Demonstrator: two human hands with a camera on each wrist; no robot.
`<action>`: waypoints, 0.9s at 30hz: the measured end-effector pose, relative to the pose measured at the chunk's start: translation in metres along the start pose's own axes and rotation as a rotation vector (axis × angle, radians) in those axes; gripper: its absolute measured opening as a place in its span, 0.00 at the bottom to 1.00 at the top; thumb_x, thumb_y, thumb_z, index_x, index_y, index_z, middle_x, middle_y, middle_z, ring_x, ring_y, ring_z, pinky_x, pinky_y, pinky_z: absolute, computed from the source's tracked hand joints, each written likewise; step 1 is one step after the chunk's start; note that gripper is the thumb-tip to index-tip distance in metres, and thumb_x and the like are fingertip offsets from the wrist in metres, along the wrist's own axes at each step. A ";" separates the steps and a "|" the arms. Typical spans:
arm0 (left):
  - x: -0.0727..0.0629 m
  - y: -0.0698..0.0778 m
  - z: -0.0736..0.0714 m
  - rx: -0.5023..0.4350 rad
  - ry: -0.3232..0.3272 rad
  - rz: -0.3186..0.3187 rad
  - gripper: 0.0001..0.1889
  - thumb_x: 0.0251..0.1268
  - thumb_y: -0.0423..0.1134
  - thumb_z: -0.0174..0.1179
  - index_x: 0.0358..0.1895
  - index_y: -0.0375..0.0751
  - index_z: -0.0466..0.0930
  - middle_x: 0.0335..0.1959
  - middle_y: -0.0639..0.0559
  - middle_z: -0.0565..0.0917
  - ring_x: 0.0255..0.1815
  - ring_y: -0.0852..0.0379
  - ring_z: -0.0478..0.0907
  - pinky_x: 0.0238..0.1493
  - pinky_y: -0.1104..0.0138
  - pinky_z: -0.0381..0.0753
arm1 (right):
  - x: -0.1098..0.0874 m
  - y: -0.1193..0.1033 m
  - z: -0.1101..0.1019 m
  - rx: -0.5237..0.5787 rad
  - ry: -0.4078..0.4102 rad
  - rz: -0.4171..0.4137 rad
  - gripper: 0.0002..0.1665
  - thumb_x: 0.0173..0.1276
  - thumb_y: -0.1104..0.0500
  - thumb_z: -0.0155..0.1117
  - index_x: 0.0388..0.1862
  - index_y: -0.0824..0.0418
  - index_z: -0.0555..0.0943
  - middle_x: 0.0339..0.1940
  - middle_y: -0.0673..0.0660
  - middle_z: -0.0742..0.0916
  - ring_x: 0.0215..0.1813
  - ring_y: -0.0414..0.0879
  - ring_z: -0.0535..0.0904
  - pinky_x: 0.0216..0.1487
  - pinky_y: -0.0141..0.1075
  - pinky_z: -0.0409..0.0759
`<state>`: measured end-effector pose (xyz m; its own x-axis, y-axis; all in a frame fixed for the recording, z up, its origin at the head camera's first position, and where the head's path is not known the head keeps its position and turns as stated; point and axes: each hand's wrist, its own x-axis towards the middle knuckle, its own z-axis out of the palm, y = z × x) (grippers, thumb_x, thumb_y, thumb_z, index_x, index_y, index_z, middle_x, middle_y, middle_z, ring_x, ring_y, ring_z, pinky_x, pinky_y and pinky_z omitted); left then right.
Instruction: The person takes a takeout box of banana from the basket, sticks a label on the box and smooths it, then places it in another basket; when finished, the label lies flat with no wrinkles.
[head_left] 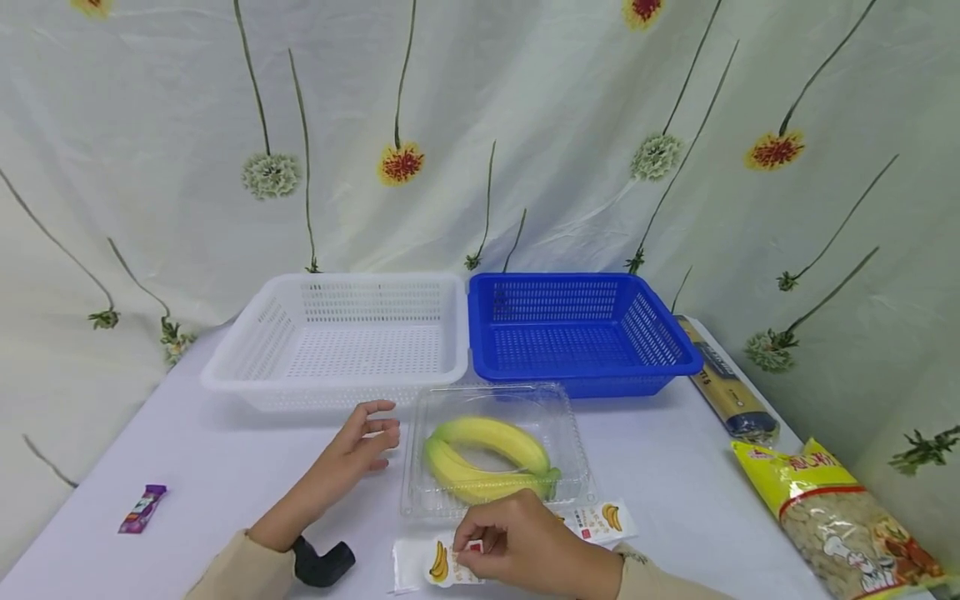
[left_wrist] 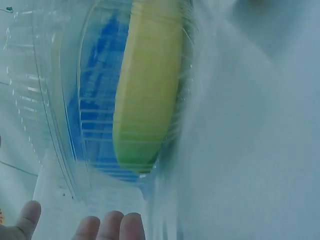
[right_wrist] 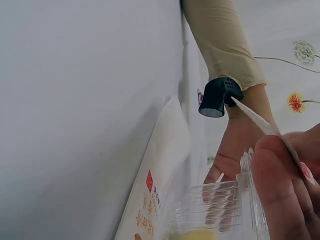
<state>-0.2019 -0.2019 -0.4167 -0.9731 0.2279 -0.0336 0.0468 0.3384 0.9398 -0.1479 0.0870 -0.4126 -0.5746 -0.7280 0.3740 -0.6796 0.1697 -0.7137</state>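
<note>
- Packet [head_left: 438, 565], white and banana-printed, pinched in the right hand [head_left: 536, 546]; its far end reaches out left of the fingers. A thin grip, so a tug could let it slip or crease.
- Second packet [head_left: 603, 521] lies on the surface just right of those fingers. Whether it joins the first behind the hand: cannot tell. If overlapped, it might get dragged along.
- Clear box [head_left: 573, 471], two bananas [head_left: 498, 433] inside, sits just beyond the right fingers. A forward knuckle bump could nudge it.
- Left hand [head_left: 360, 446] beside the box, fingers loosely apart, holding nothing. Nothing braces the box; thin plastic would probably skid or dent.
</note>
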 end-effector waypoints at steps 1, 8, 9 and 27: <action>0.001 0.003 0.003 -0.027 0.004 0.002 0.31 0.84 0.43 0.56 0.81 0.38 0.56 0.74 0.26 0.70 0.71 0.31 0.76 0.62 0.46 0.85 | 0.000 0.000 -0.001 0.023 -0.012 0.017 0.06 0.70 0.72 0.75 0.40 0.63 0.89 0.32 0.53 0.92 0.35 0.21 0.78 0.35 0.24 0.84; 0.005 0.015 0.010 -0.078 -0.135 -0.001 0.48 0.73 0.42 0.67 0.88 0.51 0.46 0.83 0.21 0.53 0.77 0.22 0.66 0.57 0.44 0.86 | 0.002 0.000 -0.013 0.132 -0.047 0.081 0.15 0.69 0.74 0.71 0.52 0.65 0.85 0.38 0.55 0.91 0.36 0.24 0.81 0.37 0.29 0.87; 0.006 0.015 0.011 -0.080 -0.154 0.003 0.50 0.72 0.42 0.68 0.89 0.52 0.45 0.83 0.20 0.52 0.78 0.21 0.65 0.56 0.44 0.86 | 0.002 0.000 -0.015 0.142 -0.046 0.093 0.16 0.69 0.75 0.70 0.53 0.65 0.85 0.38 0.54 0.90 0.35 0.24 0.81 0.37 0.30 0.87; 0.015 0.012 0.016 -0.169 -0.178 0.004 0.53 0.63 0.38 0.73 0.88 0.48 0.50 0.86 0.28 0.46 0.83 0.16 0.47 0.43 0.52 0.86 | 0.005 0.002 -0.062 0.347 0.098 0.126 0.07 0.72 0.73 0.64 0.44 0.76 0.86 0.42 0.70 0.90 0.45 0.38 0.88 0.50 0.37 0.89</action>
<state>-0.2125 -0.1796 -0.4110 -0.9173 0.3912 -0.0746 -0.0021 0.1827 0.9832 -0.1800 0.1251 -0.3758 -0.6964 -0.6456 0.3133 -0.4155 0.0068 -0.9095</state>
